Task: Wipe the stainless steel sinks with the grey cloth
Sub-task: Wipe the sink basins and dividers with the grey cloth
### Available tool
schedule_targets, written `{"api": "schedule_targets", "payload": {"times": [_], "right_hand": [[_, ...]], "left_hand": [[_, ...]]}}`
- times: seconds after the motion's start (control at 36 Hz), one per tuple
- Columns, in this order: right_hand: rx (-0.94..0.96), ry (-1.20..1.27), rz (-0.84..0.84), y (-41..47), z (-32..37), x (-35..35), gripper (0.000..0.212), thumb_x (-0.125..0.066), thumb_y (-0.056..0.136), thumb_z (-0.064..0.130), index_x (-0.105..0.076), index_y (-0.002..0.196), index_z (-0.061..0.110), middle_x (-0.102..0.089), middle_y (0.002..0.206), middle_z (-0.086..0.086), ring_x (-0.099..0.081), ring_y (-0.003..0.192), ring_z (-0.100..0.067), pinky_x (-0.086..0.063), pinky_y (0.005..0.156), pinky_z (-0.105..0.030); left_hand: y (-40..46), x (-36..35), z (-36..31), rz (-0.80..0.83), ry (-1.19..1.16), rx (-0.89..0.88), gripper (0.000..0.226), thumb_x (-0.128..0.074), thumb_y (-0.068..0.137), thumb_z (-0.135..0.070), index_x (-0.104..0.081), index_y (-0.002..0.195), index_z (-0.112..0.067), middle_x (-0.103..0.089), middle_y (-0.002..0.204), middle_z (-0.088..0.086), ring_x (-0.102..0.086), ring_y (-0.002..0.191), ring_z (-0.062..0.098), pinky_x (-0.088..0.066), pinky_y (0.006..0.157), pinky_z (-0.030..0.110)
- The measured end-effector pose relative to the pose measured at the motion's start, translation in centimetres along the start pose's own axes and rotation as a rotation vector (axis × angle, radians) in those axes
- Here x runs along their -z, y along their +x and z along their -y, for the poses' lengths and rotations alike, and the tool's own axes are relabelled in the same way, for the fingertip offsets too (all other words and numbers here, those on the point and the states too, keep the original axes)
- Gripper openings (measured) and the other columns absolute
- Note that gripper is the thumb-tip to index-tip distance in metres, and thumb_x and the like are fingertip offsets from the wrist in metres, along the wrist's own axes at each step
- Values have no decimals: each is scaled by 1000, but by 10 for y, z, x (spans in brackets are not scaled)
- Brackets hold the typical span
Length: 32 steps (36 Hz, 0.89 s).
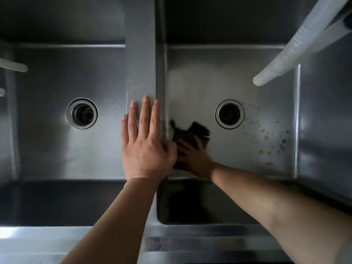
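Two steel basins fill our head view, split by a flat divider (140,54) that runs away from us. Our left hand (144,141) lies open and flat on that divider, fingers spread, holding nothing; we judge it is bracing us. Just to its right and lower, down on the floor of the right sink (228,77), our right hand (196,159) presses palm-down on the grey cloth (190,133), fingers splayed over it instead of curled round it. The cloth looks dark, bunched and blurred, its loose end poking out beyond our fingertips toward the divider wall.

We judge the cloth soft, limp and light, likely damp; it should bunch and slide under a flat palm, so gathering a fold under the fingers would keep it from slipping out on the slick steel.

Beyond our right hand sits the right drain (229,114), open and dark. Further right, brownish specks (274,141) dot the basin floor, and a ribbed hose (297,48) hangs in above them. Left of our left hand, the left sink (57,149) holds only its drain (82,113); another hose end (15,66) pokes in at its far edge.
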State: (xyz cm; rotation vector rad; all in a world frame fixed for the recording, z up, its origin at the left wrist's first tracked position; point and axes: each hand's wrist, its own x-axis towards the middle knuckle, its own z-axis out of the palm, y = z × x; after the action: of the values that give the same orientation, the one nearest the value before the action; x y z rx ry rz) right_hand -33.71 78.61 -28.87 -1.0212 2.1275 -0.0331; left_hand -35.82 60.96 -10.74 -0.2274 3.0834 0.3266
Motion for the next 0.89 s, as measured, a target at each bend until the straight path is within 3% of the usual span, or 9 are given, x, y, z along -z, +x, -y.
{"api": "schedule_targets", "payload": {"times": [0.08,0.25,0.36,0.53,0.64,0.75,0.89], "right_hand": [[234,-83,104,-5,12,-9,40,-41,100,28,-53,138,35,-18,165,10,3,155,-21,20,111,-64],[235,22,200,-23,-18,-9,41,-42,102,24,-53,142,31,-23,163,15,-2,154,-14,19,119,-44],[204,-112,345,-58,-57,-18,40,-45,101,24,-53,137,40,-19,163,20,4,154,-13,13,118,-54],[-11,-40,406,-126,-94,-13,44,-55,94,17,-59,134,36,-17,165,14,3,154,-13,4,121,-58],[-228,161,274,-151,-79,9,53,-51,95,16,-49,141,42,-13,166,13,-1,154,-14,-3,119,-58],[-428,402,21,-184,-77,47,57,-53,99,27,-35,151,38,-14,166,8,-7,154,-17,-8,121,-56],[-615,469,-388,-254,-90,79,54,-55,97,32,-41,150,29,-28,163,1,-18,152,-18,-18,120,-48]], "left_hand": [[-1,0,0,12,8,-1,94,-55,69,-34,-23,155,-17,-21,163,6,-12,151,30,-8,123,46],[-1,2,-1,21,8,3,89,-51,73,-34,-23,156,-17,-20,163,6,-11,151,29,-8,123,46],[-2,1,-1,20,0,2,89,-55,74,-28,-22,156,-17,-19,163,5,-10,151,29,-7,123,45],[-2,0,0,44,-14,0,89,-50,75,-31,-15,157,-20,-13,164,4,-5,152,27,-3,124,43],[-3,2,0,64,-23,13,88,-45,76,-35,-13,157,-22,-13,165,3,-4,152,26,-3,124,44],[-2,5,-1,95,-29,28,91,-46,73,-37,-13,157,-22,-14,164,4,-6,152,27,-1,123,43],[-2,8,-3,109,-5,7,93,-65,79,-29,-16,156,-18,-16,164,6,-8,151,30,-3,123,45]]}}
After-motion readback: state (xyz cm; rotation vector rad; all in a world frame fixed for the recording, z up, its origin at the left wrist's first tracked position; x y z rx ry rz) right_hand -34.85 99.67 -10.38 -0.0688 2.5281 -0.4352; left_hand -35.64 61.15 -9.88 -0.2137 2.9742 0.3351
